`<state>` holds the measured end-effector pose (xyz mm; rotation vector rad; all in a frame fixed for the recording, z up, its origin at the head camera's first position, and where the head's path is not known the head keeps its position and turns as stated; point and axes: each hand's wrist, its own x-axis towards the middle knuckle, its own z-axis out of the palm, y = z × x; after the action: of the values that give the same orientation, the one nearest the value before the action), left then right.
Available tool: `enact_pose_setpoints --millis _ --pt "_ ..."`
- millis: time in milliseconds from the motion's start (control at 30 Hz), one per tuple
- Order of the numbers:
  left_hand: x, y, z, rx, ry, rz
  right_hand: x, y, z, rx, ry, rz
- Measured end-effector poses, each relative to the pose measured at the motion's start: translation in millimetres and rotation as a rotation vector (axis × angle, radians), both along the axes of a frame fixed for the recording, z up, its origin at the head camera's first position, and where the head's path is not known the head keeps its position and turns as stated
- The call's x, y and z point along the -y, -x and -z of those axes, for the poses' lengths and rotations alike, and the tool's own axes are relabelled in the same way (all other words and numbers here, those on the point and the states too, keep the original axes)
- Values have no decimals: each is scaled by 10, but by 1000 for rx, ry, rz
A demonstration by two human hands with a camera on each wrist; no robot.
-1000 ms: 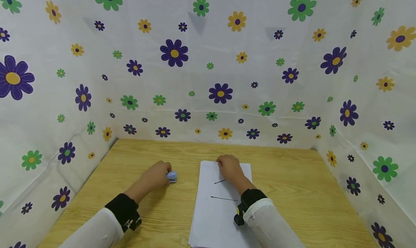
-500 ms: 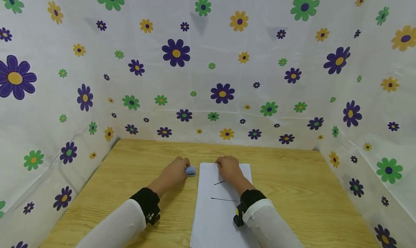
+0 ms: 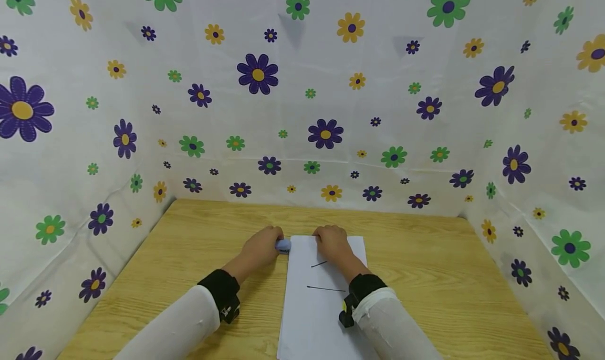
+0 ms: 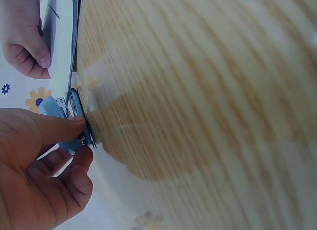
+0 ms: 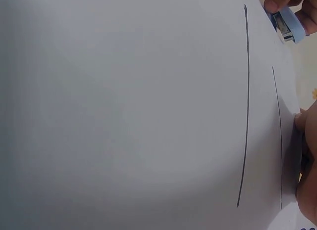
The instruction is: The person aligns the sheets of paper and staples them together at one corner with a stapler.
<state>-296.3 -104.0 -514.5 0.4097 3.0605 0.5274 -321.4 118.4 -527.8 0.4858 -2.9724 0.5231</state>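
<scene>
A small light-blue stapler [image 3: 283, 246] is gripped by my left hand [image 3: 261, 249], thumb on one side and fingers curled on the other. In the left wrist view the stapler [image 4: 63, 118] sits at the far left corner of a stack of white paper [image 4: 62, 47], its edge appearing to run between the upper arm and base. My right hand [image 3: 334, 247] pinches the far edge of the paper stack [image 3: 314, 318], fingers bent over it. Two dark drawn lines cross the top sheet; in the right wrist view the sheet [image 5: 124, 111] fills most of the frame.
The wooden table [image 3: 435, 276] extends on both sides of the paper. White flower-patterned sheeting [image 3: 293, 113] encloses the back and both sides. Dark bands with small cameras are strapped on both wrists.
My left hand has moved right with the stapler, from bare table up to the paper's far left corner. The right hand stays at the paper's far edge.
</scene>
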Motion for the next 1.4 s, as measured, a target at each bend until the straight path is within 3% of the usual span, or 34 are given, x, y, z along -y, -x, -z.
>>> enact_pose_setpoints --millis 200,400,900,1133,1400 --pt "-32 -35 -23 -18 13 41 16 -17 -16 4 -7 4" --pt "-58 -54 -71 -20 35 28 47 -26 -13 -10 -2 -28" --pt "-89 100 -13 -103 108 95 82 -54 -41 55 -24 -53" --pt "-92 123 -25 -32 127 141 84 -63 -12 51 -33 -47" --pt "-121 176 -148 81 101 220 89 -59 -17 35 -32 -50"
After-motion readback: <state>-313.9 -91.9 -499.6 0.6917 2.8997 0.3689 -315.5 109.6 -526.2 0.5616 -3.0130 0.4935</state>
